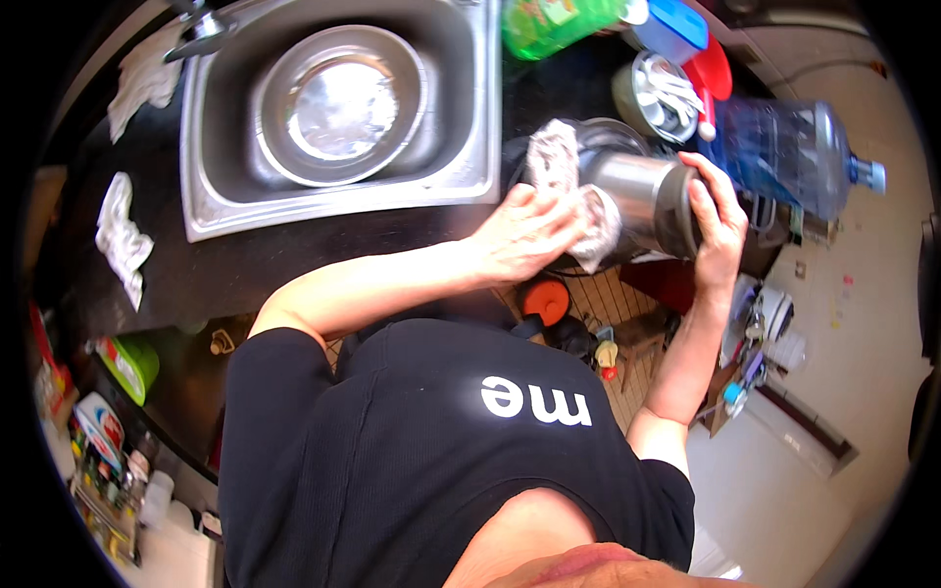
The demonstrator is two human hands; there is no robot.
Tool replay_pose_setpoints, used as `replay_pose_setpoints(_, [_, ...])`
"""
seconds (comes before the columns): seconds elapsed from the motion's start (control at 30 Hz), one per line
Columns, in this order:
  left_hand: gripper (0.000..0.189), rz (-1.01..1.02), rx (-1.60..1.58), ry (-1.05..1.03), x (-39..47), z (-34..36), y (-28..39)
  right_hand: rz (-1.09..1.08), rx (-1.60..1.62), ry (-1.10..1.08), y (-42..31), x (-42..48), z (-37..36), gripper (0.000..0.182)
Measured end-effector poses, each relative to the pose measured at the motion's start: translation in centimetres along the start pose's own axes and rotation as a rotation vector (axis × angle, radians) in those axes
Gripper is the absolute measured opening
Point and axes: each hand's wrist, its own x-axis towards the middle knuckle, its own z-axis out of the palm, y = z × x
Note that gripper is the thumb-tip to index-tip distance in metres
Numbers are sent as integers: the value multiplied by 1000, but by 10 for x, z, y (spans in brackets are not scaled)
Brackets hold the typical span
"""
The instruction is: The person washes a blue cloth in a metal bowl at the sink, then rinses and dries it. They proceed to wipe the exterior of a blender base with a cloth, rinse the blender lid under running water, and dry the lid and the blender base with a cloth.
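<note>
My left hand [531, 234] grips a crumpled, damp-looking cloth [555, 158], pressed against the side of a cylindrical stainless steel vessel [634, 187]. The vessel lies tilted on its side above the dark counter. Around its dark-banded end [678, 212] curl the fingers of my right hand [719, 220], thumb towards me. The vessel's other end is partly hidden by the cloth and blurred. Behind it a round, dark-looking item [614, 132] shows in part; its kind is unclear.
Left of my hands is a stainless steel sink [485, 173] holding a metal basin [272, 125], under a faucet [206, 29]. White cloths [123, 239] lie farther left. A green liquid bottle [562, 26], a bowl of white utensils [658, 99] and a large water jug [783, 154] stand around the right side.
</note>
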Motion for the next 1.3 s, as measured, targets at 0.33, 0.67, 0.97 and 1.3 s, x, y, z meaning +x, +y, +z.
replay_pose_setpoints(0.33, [31,-771,-1150,272,-88,-103,-48,61,57,-15,9,-3,-2,29])
replay_pose_setpoints(0.67, [43,-1148,-1406,742,-154,-146,-49,92,128,5,10,1,3,27])
replay_pose_setpoints(0.97, [44,-881,-1767,909,-151,-152,-40,-96,-117,181,0,-7,5,32])
replay_pose_setpoints(1.3, [50,-802,-2011,576,-125,-151,-27,-449,108,-229,-91,-21,138,57])
